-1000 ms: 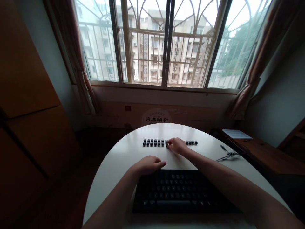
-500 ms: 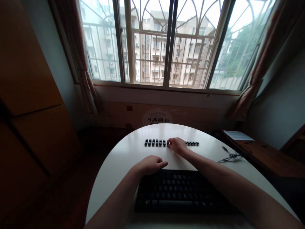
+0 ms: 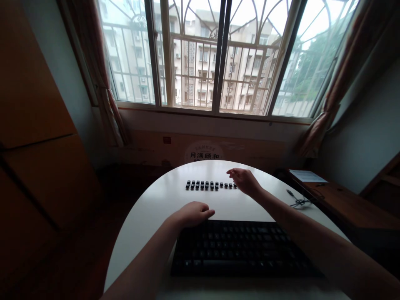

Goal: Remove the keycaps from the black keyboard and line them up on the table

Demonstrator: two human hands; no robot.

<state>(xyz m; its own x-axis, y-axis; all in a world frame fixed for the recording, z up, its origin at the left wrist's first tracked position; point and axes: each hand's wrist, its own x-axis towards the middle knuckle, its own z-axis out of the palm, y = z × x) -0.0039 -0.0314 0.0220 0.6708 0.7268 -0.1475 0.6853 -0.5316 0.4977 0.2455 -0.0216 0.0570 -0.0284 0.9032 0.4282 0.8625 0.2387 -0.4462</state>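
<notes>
My right hand [image 3: 245, 180] is raised just above the right part of a line of small black keycaps [image 3: 202, 185], its fingertips slightly apart and no object visible between them. On the left the keycaps stand in two close rows; further right they run in a single row, partly hidden behind this hand. My left hand [image 3: 195, 212] rests curled at the far left edge of a black keyboard [image 3: 231, 248], thumb pointing right. Whatever lies inside its curled fingers is hidden. My right forearm covers part of the keyboard's right side.
The keyboard and keycaps are on a round white table [image 3: 140, 233]. A black cable [image 3: 300, 202] lies coiled at its right edge. Beyond stands a brown wooden desk [image 3: 343, 204] with a paper sheet [image 3: 308, 175]. A barred window [image 3: 215, 62] is ahead.
My right hand has let go of a keycap at the end of the double row and lifted away to the right and back. My left hand has stayed by the keyboard.
</notes>
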